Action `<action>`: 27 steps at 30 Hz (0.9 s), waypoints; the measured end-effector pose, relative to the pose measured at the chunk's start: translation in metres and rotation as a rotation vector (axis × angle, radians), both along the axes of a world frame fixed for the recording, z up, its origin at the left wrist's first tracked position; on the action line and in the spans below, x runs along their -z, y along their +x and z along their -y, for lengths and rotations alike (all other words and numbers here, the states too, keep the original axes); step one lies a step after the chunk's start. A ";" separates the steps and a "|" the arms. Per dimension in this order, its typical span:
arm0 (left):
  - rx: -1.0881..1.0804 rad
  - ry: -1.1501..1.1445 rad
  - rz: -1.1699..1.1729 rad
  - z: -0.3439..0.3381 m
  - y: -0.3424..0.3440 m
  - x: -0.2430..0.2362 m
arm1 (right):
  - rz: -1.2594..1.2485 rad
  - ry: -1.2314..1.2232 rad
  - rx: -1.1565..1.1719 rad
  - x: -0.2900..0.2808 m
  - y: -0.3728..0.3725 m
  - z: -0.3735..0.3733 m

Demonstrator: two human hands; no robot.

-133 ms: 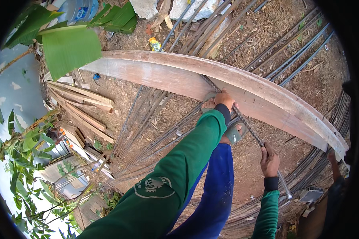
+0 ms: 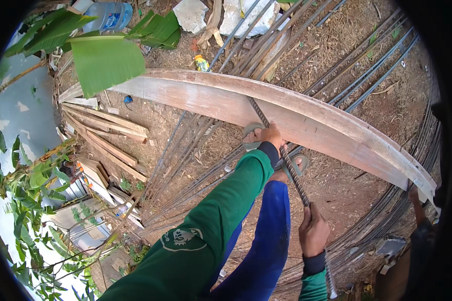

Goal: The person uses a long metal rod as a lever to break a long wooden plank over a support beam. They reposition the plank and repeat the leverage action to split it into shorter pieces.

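A dark ribbed steel bar slants from the long wooden board down toward me, and its pale end lies beside my right cuff. My left hand is closed around the bar just on my side of the board, above my sandalled feet. Farther down, my right hand grips the same bar, its fingers wrapped round it. The bar's far end passes out of sight at the board's raised edge.
Another person's arm reaches to the board's right end. Bundles of steel bars run along the ground at right and beneath the board. Wood planks, a banana leaf and a water bottle are at left.
My right hand has come down and to the left, and the bar's near end has swung the same way. My left hand has shifted slightly left. The view has moved a little.
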State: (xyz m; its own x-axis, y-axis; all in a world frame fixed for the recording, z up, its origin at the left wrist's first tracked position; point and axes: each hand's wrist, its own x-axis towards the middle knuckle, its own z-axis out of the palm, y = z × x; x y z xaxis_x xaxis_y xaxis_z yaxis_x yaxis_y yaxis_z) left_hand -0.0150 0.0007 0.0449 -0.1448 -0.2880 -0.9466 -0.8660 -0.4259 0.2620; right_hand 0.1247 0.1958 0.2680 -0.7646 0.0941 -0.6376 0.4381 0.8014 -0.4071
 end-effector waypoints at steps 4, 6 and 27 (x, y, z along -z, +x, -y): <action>0.079 -0.051 0.123 0.012 0.037 -0.055 | 0.115 0.037 0.054 -0.068 0.009 0.035; 0.021 -0.081 0.149 0.015 0.043 -0.057 | 0.120 0.032 0.083 -0.068 0.012 0.041; -0.081 0.126 -0.054 0.076 0.021 0.032 | 0.011 -0.251 0.265 0.159 0.077 0.064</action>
